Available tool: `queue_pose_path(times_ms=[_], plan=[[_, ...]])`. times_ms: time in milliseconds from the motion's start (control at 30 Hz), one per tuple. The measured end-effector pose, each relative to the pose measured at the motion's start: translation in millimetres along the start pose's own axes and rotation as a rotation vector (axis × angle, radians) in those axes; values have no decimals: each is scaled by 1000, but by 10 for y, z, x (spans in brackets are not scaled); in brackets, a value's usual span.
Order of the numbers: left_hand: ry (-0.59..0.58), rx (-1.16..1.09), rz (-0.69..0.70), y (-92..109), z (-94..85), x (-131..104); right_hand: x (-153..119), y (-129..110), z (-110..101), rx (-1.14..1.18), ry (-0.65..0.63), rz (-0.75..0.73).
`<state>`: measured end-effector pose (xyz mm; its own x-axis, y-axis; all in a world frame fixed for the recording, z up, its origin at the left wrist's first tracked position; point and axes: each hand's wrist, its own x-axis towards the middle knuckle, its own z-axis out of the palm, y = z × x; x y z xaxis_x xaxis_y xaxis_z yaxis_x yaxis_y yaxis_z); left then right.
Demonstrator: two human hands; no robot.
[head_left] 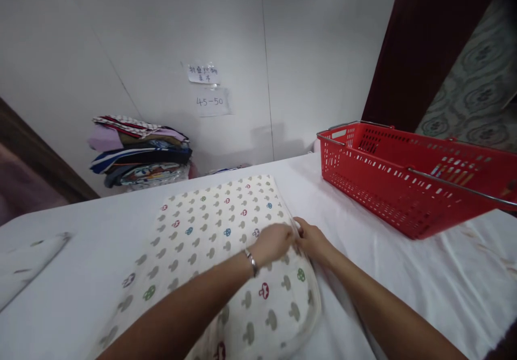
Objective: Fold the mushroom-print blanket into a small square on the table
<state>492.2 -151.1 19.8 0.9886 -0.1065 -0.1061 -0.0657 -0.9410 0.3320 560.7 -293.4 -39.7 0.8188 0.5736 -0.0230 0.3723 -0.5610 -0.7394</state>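
Across the white surface [92,252], a mushroom-print cloth [210,236] lies flat, its right edge held in narrow grips by the left hand [273,243], knuckles up with the forearm slanting over the print, and the right hand [312,240], curled inward just beside.

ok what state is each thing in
cream mushroom-print cloth, laid out flat
right hand, pinching its right edge
left hand, curled at that edge, blurred
red plastic basket, upright
multicoloured fabric stack, folded
white paper signs, taped up
white tablecloth, wrinkled at right
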Motion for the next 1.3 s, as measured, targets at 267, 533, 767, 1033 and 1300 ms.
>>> queue_pose_path(times_ms=[267,533,767,1033,1300], plan=[[65,207,274,-552,92,765,-37,-10,-133,62,-148,60],[29,336,343,-642,42,831,14,18,-151,87,-192,75],[31,378,328,-686,-15,728,-11,-49,-186,83,-203,99],[35,346,308,-750,-2,694,2,-21,-168,91,-197,86],[30,343,309,-669,-39,808,3,-35,-186,116,-206,82]])
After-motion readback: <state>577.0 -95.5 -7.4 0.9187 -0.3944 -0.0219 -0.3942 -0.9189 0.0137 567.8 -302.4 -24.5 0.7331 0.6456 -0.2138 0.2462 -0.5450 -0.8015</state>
